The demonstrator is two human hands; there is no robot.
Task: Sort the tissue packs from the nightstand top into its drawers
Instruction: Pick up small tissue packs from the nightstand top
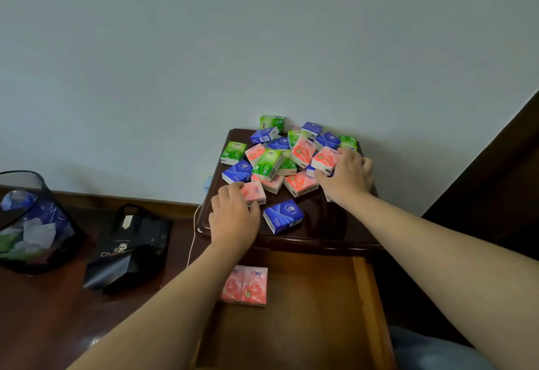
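Note:
Several pink, blue and green tissue packs lie in a heap on the dark wooden nightstand top (318, 229). My left hand (233, 218) grips a pink pack (255, 192) at the heap's front left. My right hand (347, 177) curls round another pink pack (325, 159) at the heap's right side. A blue pack (283, 215) lies alone near the front edge between my hands. Below, the top drawer (315, 311) stands pulled out, with two pink packs (246, 285) side by side at its back left.
A black mesh waste bin (32, 224) with crumpled wrappers stands on the dark floor at far left. A black bag (128, 250) lies beside it. A white cable (192, 238) hangs down the nightstand's left side. A dark headboard (495, 180) rises at right.

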